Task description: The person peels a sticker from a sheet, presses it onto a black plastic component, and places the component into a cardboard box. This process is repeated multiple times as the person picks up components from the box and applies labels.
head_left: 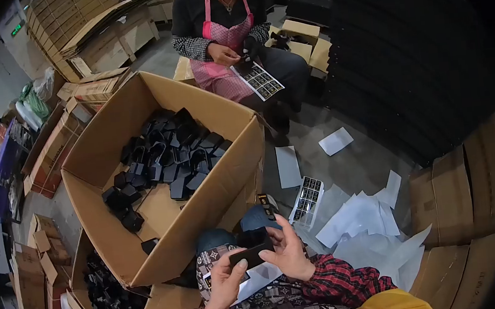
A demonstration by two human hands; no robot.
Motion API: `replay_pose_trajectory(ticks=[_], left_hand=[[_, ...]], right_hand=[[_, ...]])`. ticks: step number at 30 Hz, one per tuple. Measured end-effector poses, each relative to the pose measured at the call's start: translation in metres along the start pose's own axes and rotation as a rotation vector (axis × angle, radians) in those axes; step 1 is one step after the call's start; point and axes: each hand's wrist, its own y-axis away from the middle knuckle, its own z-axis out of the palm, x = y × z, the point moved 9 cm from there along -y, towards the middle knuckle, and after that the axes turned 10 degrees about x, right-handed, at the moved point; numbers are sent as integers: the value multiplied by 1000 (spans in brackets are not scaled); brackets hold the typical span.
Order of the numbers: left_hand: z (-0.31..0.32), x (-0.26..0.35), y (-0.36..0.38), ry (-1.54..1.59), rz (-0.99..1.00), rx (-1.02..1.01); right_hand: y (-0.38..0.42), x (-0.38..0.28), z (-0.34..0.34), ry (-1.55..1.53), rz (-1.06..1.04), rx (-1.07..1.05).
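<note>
"What are your fingers doing?"

"Both sets are closed on the black piece, just above my lap. My left hand pinches one end, thumb on its face; my right hand grips the other."

"How does it look?"

"Smooth, dark and blocky, with a long flat face and straight edges. It looks like matte plastic."

"And that strip by your right forefinger?"

"A black label with yellowish print, too small to read."

"What's around you?"

"A big open carton of plain brown cardboard, with angular black parts heaped inside. On the floor lie a label sheet, printed in dark rectangles, and crumpled, translucent white paper."

"Any brand?"

"None I can read. My apron has pale flower and star shapes; my sleeves are red-and-black plaid. Across from me, a co-worker in a pink checked apron has a similar sheet."
</note>
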Motion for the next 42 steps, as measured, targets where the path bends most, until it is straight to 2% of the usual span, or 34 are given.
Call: replay_pose_trajectory(ticks=[2,3,4,5,6,8,9,12,15,26,42], left_hand=[[-11,-2,2,21,-30,27],[8,-18,15,58,-31,33],[1,-21,15,61,-105,27],[3,-13,13,109,-89,32],[1,-9,10,169,-112,36],[-7,-15,7,139,-111,53],[-8,-19,9,168,-136,45],[-6,-25,13,180,-149,-3],[2,-24,18,87,-128,-76],[0,-32,24,54,-216,-54],[-2,-38,24,39,-234,-49]], right_hand=[[-4,7,8,65,41,-20],[12,3,-17,114,79,17],[9,-1,-16,251,-38,-5],[1,-6,-11,386,-159,-42],[-4,-39,-5,719,-427,51],[0,-19,-25,194,-183,77],[8,-26,-18,120,-112,93],[28,-14,-8,157,69,52],[37,-2,-4,207,159,44],[37,2,3,419,205,-11],[36,13,-2,430,258,8]])
